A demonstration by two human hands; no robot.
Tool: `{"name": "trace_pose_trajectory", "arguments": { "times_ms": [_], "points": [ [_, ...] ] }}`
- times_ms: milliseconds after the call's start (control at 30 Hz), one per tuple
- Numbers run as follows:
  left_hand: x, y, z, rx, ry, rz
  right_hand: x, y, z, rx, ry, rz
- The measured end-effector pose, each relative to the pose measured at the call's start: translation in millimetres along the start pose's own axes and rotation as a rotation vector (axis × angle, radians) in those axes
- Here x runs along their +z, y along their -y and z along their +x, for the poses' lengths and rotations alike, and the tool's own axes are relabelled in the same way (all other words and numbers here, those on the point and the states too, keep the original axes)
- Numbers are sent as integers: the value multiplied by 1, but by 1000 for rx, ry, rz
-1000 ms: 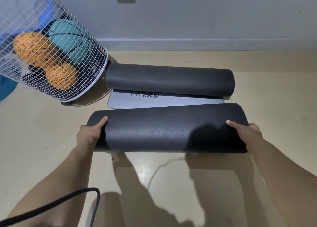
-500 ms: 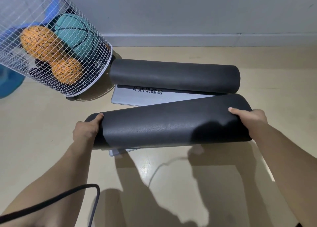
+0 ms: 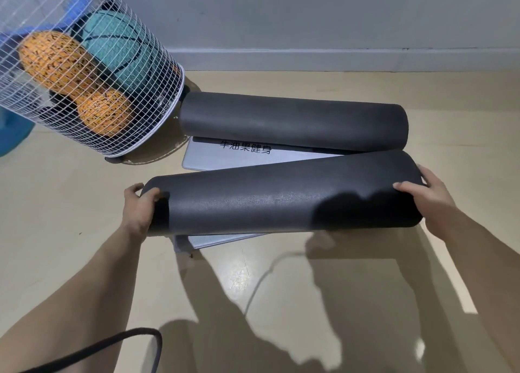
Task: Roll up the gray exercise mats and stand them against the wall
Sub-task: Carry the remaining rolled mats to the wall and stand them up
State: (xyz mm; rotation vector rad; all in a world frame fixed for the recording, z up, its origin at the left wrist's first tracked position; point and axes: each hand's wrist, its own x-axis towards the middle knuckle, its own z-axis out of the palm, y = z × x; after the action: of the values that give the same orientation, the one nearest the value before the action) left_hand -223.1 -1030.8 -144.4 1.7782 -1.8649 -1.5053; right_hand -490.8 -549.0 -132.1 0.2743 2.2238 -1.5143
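- white wire basket [image 3: 157,96] up at 10 o'clock, two orange balls [image 3: 53,60] and a teal basketball [image 3: 112,43] inside
- black cable [image 3: 135,334] looping at 7 o'clock

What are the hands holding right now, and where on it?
The near rolled mat: left hand grips its left end, right hand its right end.

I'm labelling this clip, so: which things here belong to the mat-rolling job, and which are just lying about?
Job: near rolled mat, gripped by left hand and right hand; far rolled mat; flat gray sheet between them; wall.
Lying about: wire basket; balls inside it; black cable.
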Motion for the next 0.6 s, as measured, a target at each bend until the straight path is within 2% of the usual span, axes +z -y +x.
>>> {"name": "trace_pose_trajectory", "arguments": {
  "times_ms": [100,233,333,467,533,600],
  "points": [
    [-1,3,-2,66,26,-38,-1,-1,5,67,-29,-3],
    [-8,-3,-6,122,-26,93,12,4,-7,175,-115,-66],
    [-23,-9,-15,94,-76,201,23,4,-32,271,-139,-93],
    [-36,-16,-19,68,-77,289,36,8,-45,299,-107,-179],
    [-33,-16,-12,91,-57,339,41,17,-42,314,-79,-313],
    [-30,-11,-1,97,-65,344,47,29,-40,210,-134,-682]
  ]
}}
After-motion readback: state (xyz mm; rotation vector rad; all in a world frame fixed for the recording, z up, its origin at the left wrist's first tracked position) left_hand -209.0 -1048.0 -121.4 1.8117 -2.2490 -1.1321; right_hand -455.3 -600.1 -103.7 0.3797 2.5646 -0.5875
